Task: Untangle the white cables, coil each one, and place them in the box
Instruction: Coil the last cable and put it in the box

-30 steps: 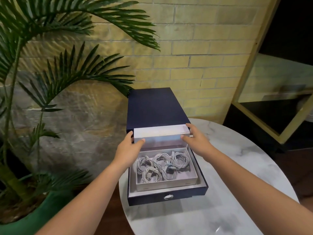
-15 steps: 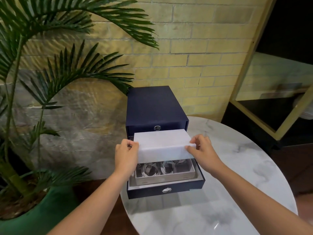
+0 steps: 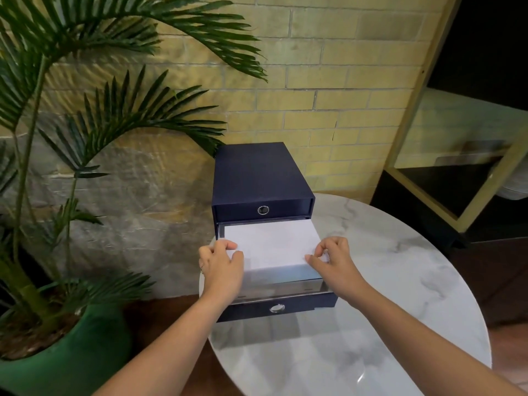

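Note:
A white lid (image 3: 271, 244) lies flat over the white box that sits in the pulled-out lower drawer (image 3: 285, 307) of a dark blue drawer unit (image 3: 257, 172). The coiled white cables inside the box are hidden under the lid. My left hand (image 3: 221, 267) grips the lid's left edge, fingers curled over it. At the lid's front right corner, my right hand (image 3: 331, 258) holds on with curled fingers. A thin strip of the box's front wall (image 3: 285, 287) shows below the lid.
The drawer unit stands at the back left of a round white marble table (image 3: 385, 310). A palm in a green pot (image 3: 65, 361) stands left of the table. A yellow brick wall (image 3: 328, 81) is behind. A dark cabinet with a yellow frame (image 3: 457, 181) is at the right.
The lid, held tilted above the open box with the coiled cables showing, has come down onto the box and covers them. Both hands moved down with it.

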Available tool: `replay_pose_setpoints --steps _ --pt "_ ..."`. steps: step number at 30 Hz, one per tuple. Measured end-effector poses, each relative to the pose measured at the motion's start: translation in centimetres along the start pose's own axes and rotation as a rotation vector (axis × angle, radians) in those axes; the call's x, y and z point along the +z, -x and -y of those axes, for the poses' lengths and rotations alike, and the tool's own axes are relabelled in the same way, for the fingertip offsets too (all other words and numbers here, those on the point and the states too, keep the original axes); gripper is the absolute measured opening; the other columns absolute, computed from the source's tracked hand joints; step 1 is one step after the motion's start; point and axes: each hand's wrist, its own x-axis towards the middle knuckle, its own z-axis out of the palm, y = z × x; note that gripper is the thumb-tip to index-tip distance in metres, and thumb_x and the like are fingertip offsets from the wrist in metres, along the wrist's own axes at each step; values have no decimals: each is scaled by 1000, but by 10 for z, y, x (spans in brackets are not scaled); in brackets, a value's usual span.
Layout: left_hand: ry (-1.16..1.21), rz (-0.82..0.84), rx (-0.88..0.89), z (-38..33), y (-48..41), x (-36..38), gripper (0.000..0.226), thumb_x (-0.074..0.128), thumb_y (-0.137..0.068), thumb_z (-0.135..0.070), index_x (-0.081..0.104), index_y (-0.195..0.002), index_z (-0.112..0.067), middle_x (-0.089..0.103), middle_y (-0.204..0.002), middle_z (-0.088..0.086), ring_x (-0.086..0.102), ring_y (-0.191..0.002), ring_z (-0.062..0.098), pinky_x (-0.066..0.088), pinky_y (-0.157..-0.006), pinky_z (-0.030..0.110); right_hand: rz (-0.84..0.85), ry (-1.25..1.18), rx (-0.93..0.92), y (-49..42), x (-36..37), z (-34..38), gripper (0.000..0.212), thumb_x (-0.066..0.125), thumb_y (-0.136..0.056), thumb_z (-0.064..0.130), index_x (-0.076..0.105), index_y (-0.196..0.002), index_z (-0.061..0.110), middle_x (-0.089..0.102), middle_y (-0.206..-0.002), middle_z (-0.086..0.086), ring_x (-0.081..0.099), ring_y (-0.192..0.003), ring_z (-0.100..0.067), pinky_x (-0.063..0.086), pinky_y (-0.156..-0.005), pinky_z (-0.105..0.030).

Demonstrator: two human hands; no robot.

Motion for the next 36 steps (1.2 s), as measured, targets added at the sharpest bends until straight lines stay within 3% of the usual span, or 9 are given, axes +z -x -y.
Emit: replay_pose_setpoints --steps 5,11,20,23,30,36 --pt "-28 46 33 2 1 1 17 45 -97 -18 46 -111 -27 25 -134 2 33 -122 19 28 -93 21 60 92 -50 3 0 3 25 53 -96 28 49 -120 27 28 -135 5 38 -107 -5 36 -93 -14" --pt "-89 111 48 0 1 1 33 55 -93 -25 46 -125 -28 24 -139 -1 36 -123 21 31 -85 20 106 221 -58 1 -2 8 41 48 -98 29 41 -138 22 22 -146 4 39 -105 -7 31 -89 -12" --pt "-136 176 57 3 -2 -3 44 64 -88 -26 48 -128 -31 23 -141 -1 41 -122 23 37 -90 23 175 345 -22 2 0 6 51 48 -97 36 34 -144 22 17 -153 2 43 -126 -20 39 -100 -22" --pt "-152 229 20 7 -3 1 47 59 -90 -28 43 -133 -30 20 -144 2 40 -125 27 39 -103 32 198 390 -32 0 -1 7 55 49 -96 40 34 -146 23 16 -155 2 41 -131 -21 37 -104 -26" --pt "-333 340 30 11 0 8 56 42 -98 -34 19 -150 -32 0 -159 6 10 -146 32 23 -113 40 272 589 -59 -7 -4 6 58 47 -95 47 33 -147 25 20 -156 -3 23 -141 -25 28 -113 -35" --pt "-459 414 1 13 -5 10 59 36 -100 -38 9 -152 -33 -8 -160 11 5 -147 36 18 -116 43 318 744 -78 -13 -8 12 56 48 -94 50 39 -144 25 31 -150 -7 30 -135 -27 34 -108 -38"
